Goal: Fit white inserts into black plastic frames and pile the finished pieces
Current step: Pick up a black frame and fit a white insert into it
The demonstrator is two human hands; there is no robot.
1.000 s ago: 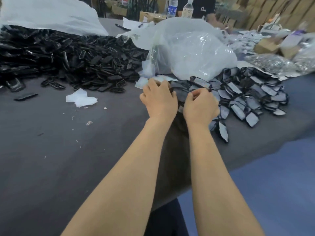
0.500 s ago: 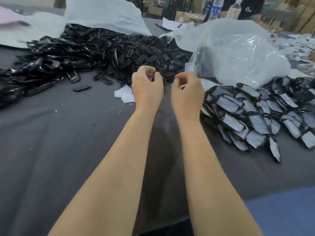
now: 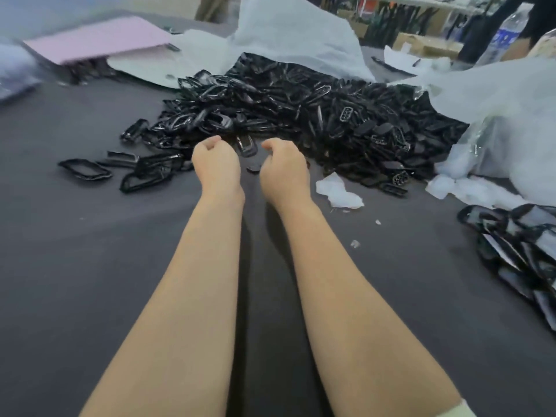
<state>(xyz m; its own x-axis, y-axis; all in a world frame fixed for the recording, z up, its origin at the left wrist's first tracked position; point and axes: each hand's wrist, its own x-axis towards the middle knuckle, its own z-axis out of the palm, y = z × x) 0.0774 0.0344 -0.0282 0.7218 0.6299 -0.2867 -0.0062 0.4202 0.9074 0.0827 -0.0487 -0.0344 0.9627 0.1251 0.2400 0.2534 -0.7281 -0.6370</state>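
A big heap of black plastic frames (image 3: pixel 301 112) lies across the grey table (image 3: pixel 90 281) just beyond my hands. My left hand (image 3: pixel 215 165) and my right hand (image 3: pixel 284 168) hover side by side at its near edge, fingers curled, with nothing seen in either. One loose black frame (image 3: pixel 247 146) lies between them, with a small black piece (image 3: pixel 255 169) below it. Finished pieces with white inserts (image 3: pixel 517 245) are piled at the right edge. A clear plastic bag (image 3: pixel 511 115) holding white material sits at the right rear.
Loose frames (image 3: pixel 85 169) are scattered left of my hands. A white scrap (image 3: pixel 338 191) lies right of my right hand. A white sheet (image 3: pixel 294 31), a pink board (image 3: pixel 99 40) and a water bottle (image 3: pixel 505 34) stand at the back.
Both hands left the pile of finished pieces and moved left to the heap of black frames. My view swung left, so the finished pile now sits at the right edge.
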